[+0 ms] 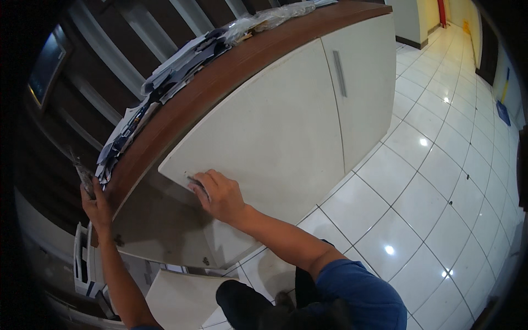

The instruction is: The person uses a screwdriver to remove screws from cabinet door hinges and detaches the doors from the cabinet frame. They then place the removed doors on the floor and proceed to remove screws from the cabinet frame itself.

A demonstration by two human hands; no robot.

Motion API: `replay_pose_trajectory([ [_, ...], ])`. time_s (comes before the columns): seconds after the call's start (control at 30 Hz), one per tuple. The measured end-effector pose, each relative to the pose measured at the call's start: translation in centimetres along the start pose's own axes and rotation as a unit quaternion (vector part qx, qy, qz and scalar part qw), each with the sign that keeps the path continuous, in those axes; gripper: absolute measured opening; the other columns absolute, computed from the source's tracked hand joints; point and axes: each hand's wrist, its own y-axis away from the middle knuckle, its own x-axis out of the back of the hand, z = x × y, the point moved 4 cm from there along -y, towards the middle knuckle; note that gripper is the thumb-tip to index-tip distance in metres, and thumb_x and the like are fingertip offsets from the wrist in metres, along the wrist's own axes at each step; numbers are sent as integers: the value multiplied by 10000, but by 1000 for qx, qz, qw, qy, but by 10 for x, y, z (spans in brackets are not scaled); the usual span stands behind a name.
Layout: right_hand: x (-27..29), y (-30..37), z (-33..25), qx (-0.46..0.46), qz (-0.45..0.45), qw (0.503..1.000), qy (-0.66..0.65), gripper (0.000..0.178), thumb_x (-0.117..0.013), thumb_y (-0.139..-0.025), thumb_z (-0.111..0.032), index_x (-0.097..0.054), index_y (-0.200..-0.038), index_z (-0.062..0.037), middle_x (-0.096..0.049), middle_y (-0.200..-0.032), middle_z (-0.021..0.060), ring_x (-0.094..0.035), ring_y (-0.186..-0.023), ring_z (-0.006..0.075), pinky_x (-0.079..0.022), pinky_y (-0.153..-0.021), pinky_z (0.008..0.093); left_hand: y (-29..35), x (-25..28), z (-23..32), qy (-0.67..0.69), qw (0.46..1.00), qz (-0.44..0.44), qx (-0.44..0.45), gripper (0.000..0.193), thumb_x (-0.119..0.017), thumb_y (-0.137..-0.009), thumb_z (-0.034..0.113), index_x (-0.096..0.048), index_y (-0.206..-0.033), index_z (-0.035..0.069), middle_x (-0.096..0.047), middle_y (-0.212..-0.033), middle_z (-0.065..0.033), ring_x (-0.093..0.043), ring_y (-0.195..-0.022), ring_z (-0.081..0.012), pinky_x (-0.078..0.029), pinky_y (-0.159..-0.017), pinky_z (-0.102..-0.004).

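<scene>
And now pinching crumpled clear plastic [83, 175] in nearly closed left fingers [98, 190], at left: probably light, slippery. Gripping the handle [191, 177] of the white door [264, 121] below the bench [275, 44] with curled right fingers [212, 177]: likely stiff, best held there!

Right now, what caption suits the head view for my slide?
Right hand grips the handle of an open white door; left hand holds clear plastic.
</scene>
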Motion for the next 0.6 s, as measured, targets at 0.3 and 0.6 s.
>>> replay_pose_trajectory([
  [0.3, -10, 5, 13, -1, 0, 1000, -15, 306, -692, -795, -115, -578, -1064, -24, -575, -941, 147, -600, -823, 302, -510, -679, 373, 12, -29, -15, -69, 998, -6, 1, 306, -538, -969, 256, -592, -1099, -16, -644, -913, -128, -572, -845, -175, -445, -792, -293],
  [0.6, 16, 150, 12, -129, -77, 988, -22, 398, -635, -867, -203, -524, -1209, -33, -514, -1203, 201, -518, -1090, 374, -420, -935, 461, 2, -30, -22, -66, 994, -37, 83, 423, -577, -938, 353, -618, -1026, -59, -655, -890, -133, -589, -840, -192, -448, -789, -315],
])
